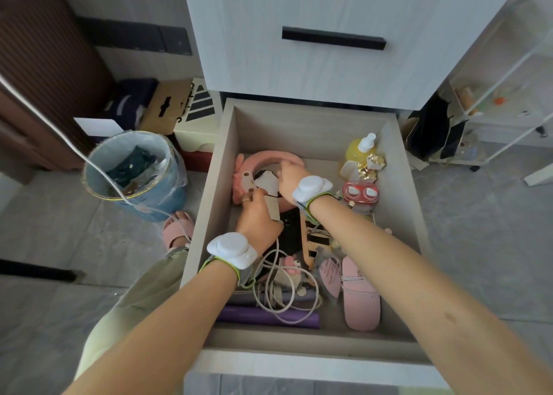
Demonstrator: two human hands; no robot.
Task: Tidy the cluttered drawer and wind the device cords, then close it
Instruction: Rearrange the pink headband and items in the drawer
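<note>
The left hand [257, 218] is seen from the back, its fingers [250, 198] curled in with a ring on one of them. They grip a small beige cardboard tag [271, 209] that sticks out to their right. Just beyond it, the right hand [288, 174] reaches in with its fingers [282, 170] bent down onto the right edge of a white cardboard piece with a black underside [266, 182]. The fingertips are hidden, so I cannot tell whether they pinch it or only touch it.

Both hands are inside the open pale wooden drawer [314, 128]. A pink curved padded band [269, 157] arcs just past the right fingers and is partly covered by the hand. Nearer the person than the left fingers, under the wrist, a loose tangle of white device cord [282, 293] lies over a small plush toy [291, 267] and a purple roll [269, 317]. A black flat item [291, 230] between the forearms is mostly hidden. To the right of the right fingers stand a yellow pump bottle [359, 149] and a red-and-white case [360, 192].
</note>
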